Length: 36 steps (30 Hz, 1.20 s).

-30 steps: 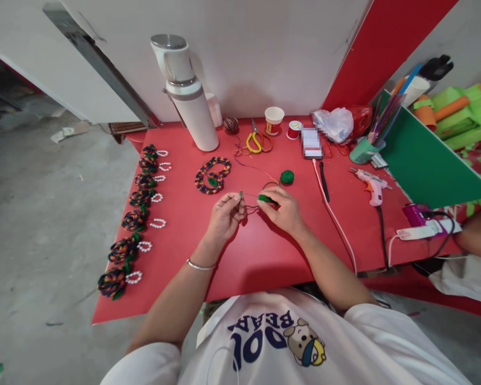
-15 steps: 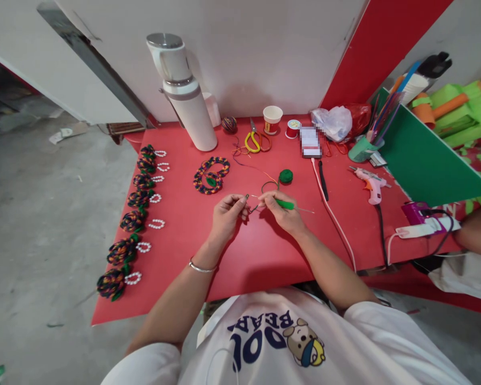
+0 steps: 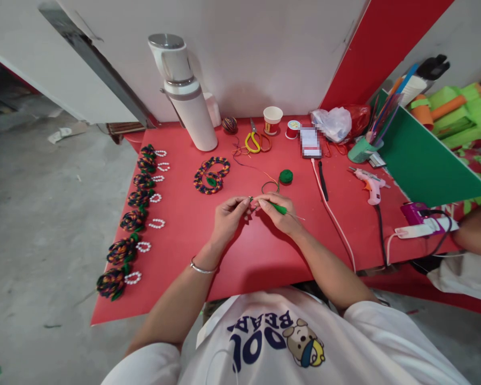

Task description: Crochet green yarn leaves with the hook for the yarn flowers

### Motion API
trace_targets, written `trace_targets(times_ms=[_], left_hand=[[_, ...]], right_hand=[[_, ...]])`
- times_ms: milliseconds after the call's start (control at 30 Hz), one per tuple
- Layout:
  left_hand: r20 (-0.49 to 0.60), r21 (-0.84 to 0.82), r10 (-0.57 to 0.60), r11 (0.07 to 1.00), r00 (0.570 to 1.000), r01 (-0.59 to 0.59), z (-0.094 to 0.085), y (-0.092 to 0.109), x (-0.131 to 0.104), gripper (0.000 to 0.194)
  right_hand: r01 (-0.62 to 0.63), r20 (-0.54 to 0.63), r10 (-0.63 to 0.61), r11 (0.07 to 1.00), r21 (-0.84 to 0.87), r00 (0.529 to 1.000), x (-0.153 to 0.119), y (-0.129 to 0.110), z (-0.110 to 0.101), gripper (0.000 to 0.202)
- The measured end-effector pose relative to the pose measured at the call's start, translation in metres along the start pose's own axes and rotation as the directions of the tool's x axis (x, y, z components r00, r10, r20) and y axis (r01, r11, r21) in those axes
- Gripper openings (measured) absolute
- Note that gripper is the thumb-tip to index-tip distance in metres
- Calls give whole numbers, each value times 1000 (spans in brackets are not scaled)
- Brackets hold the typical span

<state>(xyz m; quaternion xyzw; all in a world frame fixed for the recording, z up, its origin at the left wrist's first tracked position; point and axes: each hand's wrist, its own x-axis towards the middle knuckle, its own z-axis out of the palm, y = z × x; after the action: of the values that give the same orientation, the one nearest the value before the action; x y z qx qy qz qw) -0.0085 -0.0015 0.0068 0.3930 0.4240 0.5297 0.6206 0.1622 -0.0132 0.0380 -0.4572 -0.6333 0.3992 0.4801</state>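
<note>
Between the fingertips of my left hand (image 3: 231, 215) is pinched a small piece of dark green yarn work (image 3: 250, 198). My right hand (image 3: 278, 212) is closed round a crochet hook with a green handle (image 3: 279, 208); its thin metal end sticks out behind the hand, and its working tip is hidden by the fingers. Both hands meet over the red table, fingertips almost touching. A green yarn ball (image 3: 286, 176) lies just beyond my right hand, with a loop of green yarn beside it. A braided multicoloured yarn strip (image 3: 211, 175) with a green leaf lies beyond my left hand.
Along the left edge of the red table (image 3: 184, 230) run several yarn flowers (image 3: 133, 220) with bead loops (image 3: 156, 224). Farther back stand a white thermos (image 3: 190, 112), scissors (image 3: 256, 140), a paper cup (image 3: 272, 121) and a phone (image 3: 310, 142). A pink glue gun (image 3: 371, 183) lies right.
My right hand has moved slightly left, bringing the hook to the yarn work in my left hand. The gap between the fingertips has narrowed.
</note>
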Motion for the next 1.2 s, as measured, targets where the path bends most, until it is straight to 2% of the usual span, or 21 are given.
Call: trace_targets(times_ms=[133, 267, 367, 467, 533, 633, 800, 1000, 1200], left_hand=[[63, -128, -88, 987, 994, 96, 2, 5, 1, 27], [47, -121, -107, 986, 993, 112, 3, 7, 1, 25], [45, -144, -136, 980, 990, 141, 3, 8, 1, 30], [86, -150, -200, 966, 976, 211, 3, 9, 2, 39], [113, -145, -226, 960, 967, 241, 2, 11, 2, 38], [77, -174, -226, 956, 971, 236, 2, 12, 2, 29], [20, -238, -208, 949, 978, 206, 7, 8, 1, 20], [23, -290, -177, 941, 984, 176, 13, 2, -2, 18], [-28, -295, -207, 937, 978, 190, 9, 0, 0, 21]], right_hand=[[14, -19, -14, 1000, 14, 1000, 0, 3, 0, 29], [-59, -17, 61, 994, 92, 998, 2, 7, 0, 32], [-107, 13, 106, 981, 164, 994, 3, 9, 0, 35], [-121, 60, 111, 972, 199, 992, 3, 7, 0, 34], [-140, 89, 123, 965, 220, 988, 3, 7, 1, 32], [-226, 76, 213, 927, 298, 974, 3, 9, 4, 33], [-379, 104, 373, 817, 434, 922, 5, 16, 13, 50], [-324, 10, 352, 850, 415, 936, 5, 27, 25, 57], [-294, 37, 296, 912, 287, 954, 5, 29, 17, 44]])
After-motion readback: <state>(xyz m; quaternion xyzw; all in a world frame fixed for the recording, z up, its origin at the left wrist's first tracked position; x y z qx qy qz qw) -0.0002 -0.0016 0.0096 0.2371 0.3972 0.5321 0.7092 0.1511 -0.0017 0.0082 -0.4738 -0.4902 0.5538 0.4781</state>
